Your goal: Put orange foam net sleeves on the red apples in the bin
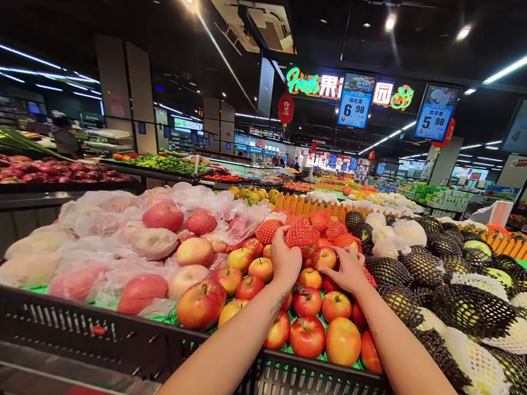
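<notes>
My left hand (285, 255) is curled at the back of the loose apples, closed on an apple in a red foam net (303, 232). Its thumb points up along the net's left side, and the other fingers are mostly hidden. Just to the right, my right hand (348, 270) is closed around the side of a bare red-yellow apple (325, 257), thumb in front and fingers behind. Rows of bare apples (307, 336) lie under and before both hands on a green liner. Behind them sit more apples in red nets (319, 220).
A black slatted crate (118, 338) holds the fruit. Large bagged apples (145, 285) fill its left side. To the right are fruits in black and white foam nets (472, 310). An orange picket divider (287, 202) stands behind; red onions (20, 170) lie far left.
</notes>
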Demonstrator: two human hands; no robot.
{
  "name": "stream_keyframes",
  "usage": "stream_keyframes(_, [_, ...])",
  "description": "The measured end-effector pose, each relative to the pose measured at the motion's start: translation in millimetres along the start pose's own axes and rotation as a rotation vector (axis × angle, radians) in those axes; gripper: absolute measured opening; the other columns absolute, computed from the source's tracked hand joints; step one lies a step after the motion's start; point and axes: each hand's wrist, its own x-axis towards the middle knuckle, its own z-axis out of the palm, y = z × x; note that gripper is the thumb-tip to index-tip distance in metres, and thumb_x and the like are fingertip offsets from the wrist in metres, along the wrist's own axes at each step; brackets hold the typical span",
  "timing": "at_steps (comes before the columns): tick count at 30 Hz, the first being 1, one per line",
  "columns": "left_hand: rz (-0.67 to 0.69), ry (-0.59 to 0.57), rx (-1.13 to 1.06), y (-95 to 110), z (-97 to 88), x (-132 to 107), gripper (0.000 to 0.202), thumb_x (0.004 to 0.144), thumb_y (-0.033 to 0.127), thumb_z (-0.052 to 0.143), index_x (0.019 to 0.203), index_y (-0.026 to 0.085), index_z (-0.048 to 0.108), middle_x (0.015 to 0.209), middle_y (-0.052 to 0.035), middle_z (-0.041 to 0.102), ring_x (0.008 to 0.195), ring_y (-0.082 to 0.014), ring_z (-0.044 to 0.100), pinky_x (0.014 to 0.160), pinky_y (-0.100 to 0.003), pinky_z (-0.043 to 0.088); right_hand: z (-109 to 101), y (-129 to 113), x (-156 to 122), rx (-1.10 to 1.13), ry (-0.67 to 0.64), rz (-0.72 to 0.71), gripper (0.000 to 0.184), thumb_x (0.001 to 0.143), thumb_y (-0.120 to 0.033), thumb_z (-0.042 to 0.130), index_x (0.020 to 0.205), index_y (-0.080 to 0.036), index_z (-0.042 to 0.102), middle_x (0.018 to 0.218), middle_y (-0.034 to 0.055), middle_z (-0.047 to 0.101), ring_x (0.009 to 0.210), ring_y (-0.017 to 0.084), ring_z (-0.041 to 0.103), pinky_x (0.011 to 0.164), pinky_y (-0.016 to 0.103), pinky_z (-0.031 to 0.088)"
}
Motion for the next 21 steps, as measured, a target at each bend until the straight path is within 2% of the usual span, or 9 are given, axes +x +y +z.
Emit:
stream_keyframes(3, [0.0, -0.071, 0.018, -2, 2.4, -1, 0.047, 0.065, -0.005, 0.048, 0.105, 0.018, 0.059, 0.103, -0.0062, 0.068, 0.099, -0.0254, 0.064, 0.098, -0.042, 0.05, 1, -2, 0, -0.078, -0.02, -0.002, 0.067, 0.089, -0.044, 0.078, 0.142, -0.017, 0.049, 0.127, 0.0161, 0.061, 0.124, 0.035, 0.046, 0.101, 0.055, 0.033])
stream_keyframes(6, [-0.023, -0.158, 0.01, -6, 5.4, -2, 0.047, 0.066, -0.006, 0.047, 0.105, 0.018, 0.059, 0.104, -0.0057, 0.068, 0.1, -0.0246, 0.064, 0.099, -0.041, 0.049, 2, -5, 1, -0.143, -0.026, -0.015, 0.051, 0.096, -0.039, 0.071, 0.137, -0.015, 0.052, 0.126, 0.015, 0.062, 0.125, 0.034, 0.045, 0.104, 0.056, 0.03])
stream_keyframes(9, [-0.032, -0.175, 0.023, -8, 6.9, -3, 0.048, 0.065, -0.006, 0.048, 0.106, 0.017, 0.06, 0.106, -0.006, 0.068, 0.101, -0.024, 0.063, 0.099, -0.038, 0.048, 1, -8, 0, -0.19, -0.004, -0.013, 0.042, 0.099, -0.036, 0.066, 0.133, -0.013, 0.055, 0.129, 0.0143, 0.061, 0.129, 0.034, 0.041, 0.108, 0.056, 0.027])
stream_keyframes(13, [-0.046, -0.188, 0.038, -9, 6.2, -2, 0.048, 0.066, -0.007, 0.048, 0.107, 0.015, 0.061, 0.105, -0.0072, 0.069, 0.098, -0.0238, 0.064, 0.096, -0.036, 0.049, -3, -13, 0, -0.32, 0.012, 0.022, 0.036, 0.101, -0.042, 0.064, 0.114, -0.008, 0.061, 0.12, 0.0166, 0.063, 0.126, 0.034, 0.041, 0.109, 0.055, 0.024])
stream_keyframes(16, [-0.057, -0.185, 0.057, -8, 5.3, -1, 0.049, 0.067, -0.007, 0.048, 0.109, 0.015, 0.061, 0.105, -0.0077, 0.069, 0.099, -0.0242, 0.065, 0.096, -0.036, 0.049, -5, -14, 0, -0.34, 0.003, 0.034, 0.038, 0.097, -0.047, 0.069, 0.103, -0.01, 0.062, 0.108, 0.0133, 0.066, 0.119, 0.032, 0.045, 0.107, 0.053, 0.027])
stream_keyframes(19, [-0.062, -0.182, 0.082, -6, 4.0, -1, 0.049, 0.067, -0.006, 0.049, 0.109, 0.015, 0.061, 0.105, -0.0081, 0.07, 0.099, -0.0254, 0.065, 0.096, -0.037, 0.05, -8, -15, 0, -0.339, -0.006, 0.035, 0.042, 0.092, -0.053, 0.074, 0.103, -0.014, 0.063, 0.113, 0.0106, 0.065, 0.121, 0.032, 0.044, 0.106, 0.051, 0.029])
stream_keyframes(21, [-0.057, -0.183, 0.092, -4, 2.7, -1, 0.048, 0.067, -0.006, 0.048, 0.108, 0.015, 0.061, 0.104, -0.008, 0.07, 0.099, -0.0255, 0.066, 0.095, -0.037, 0.05, -16, -16, -2, -0.322, 0.029, 0.055, 0.047, 0.092, -0.055, 0.074, 0.115, -0.016, 0.062, 0.126, 0.0097, 0.061, 0.126, 0.032, 0.041, 0.105, 0.05, 0.031])
